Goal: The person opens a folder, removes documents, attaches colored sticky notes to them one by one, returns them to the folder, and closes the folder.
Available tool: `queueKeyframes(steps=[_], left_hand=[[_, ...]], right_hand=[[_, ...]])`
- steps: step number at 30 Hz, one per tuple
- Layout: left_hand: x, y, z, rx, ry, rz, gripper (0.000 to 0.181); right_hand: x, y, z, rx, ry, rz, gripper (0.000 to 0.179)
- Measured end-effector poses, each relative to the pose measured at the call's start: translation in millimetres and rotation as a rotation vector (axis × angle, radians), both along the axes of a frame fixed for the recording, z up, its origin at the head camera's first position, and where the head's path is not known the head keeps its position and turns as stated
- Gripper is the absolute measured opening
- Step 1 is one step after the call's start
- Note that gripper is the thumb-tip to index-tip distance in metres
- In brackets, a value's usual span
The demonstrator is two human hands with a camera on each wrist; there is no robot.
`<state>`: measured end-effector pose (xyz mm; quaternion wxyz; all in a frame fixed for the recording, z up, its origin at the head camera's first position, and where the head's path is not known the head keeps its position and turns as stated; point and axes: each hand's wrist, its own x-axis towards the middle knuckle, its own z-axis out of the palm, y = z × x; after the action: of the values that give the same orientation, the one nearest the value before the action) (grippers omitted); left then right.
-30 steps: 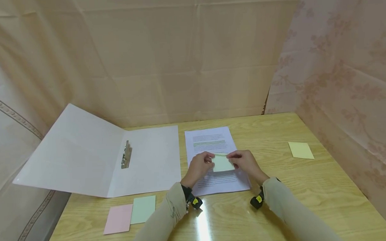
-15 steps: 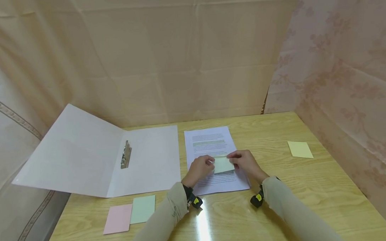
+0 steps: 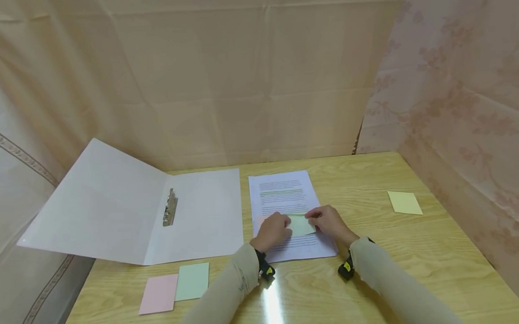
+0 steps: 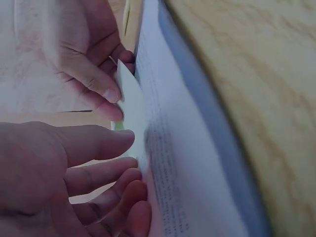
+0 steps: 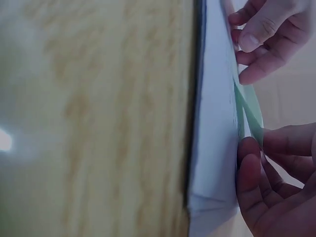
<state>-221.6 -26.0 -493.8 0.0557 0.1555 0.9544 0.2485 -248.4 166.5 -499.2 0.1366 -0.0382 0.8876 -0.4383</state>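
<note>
A pale green sticky note [image 3: 301, 225] lies over the middle of a printed paper stack [image 3: 281, 180], its near right part raised from the page. The right hand [image 3: 330, 222] pinches the note's right side between thumb and fingers. At its left edge is the left hand [image 3: 272, 232], thumb [image 4: 116, 141] extended and overlapping the note in the left wrist view, the other fingers loosely bent beside the page. A pink patch [image 3: 261, 220] shows on the paper just left of that hand. In the right wrist view the green note [image 5: 252, 111] stands at an angle to the sheet.
An open white folder [image 3: 205, 211] with a metal clip [image 3: 170, 208] lies left of the papers. Pink [image 3: 158, 294] and green [image 3: 192, 281] sticky pads sit at the front left, a yellow pad [image 3: 405, 202] at the right. Curtains stand behind the wooden table [image 3: 371, 177].
The green note has come down closer to the page and slightly toward the person. The left hand has shifted right and nearer, off the note's top left corner, uncovering the pink patch.
</note>
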Motion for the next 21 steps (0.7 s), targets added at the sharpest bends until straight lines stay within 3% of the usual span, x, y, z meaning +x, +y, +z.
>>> queueKeyframes(steps=[1,4,11,17,21], left_hand=[[-0.6,0.5,-1.7,-0.017,0.001,0.009,0.008],[-1.5,1.9,-5.1,-0.042,-0.008,0.034,0.029],[-0.8,2.4,-2.4,-0.054,-0.043,0.035,0.041],[-1.9,2.1,0.4,-0.153,-0.021,-0.044,0.056],[-3.2,2.0,0.5,-0.184,-0.037,-0.069,0.059]], right_hand=[[-0.1,0.0,-0.3,0.008,0.008,0.012,0.019],[-0.2,0.0,-0.5,0.051,0.043,0.053,0.019],[3.7,-5.0,3.4,0.269,0.151,0.125,0.022],[11.4,-13.7,8.0,0.473,0.366,0.312,0.024],[14.7,-17.1,8.3,0.509,0.393,0.438,0.033]])
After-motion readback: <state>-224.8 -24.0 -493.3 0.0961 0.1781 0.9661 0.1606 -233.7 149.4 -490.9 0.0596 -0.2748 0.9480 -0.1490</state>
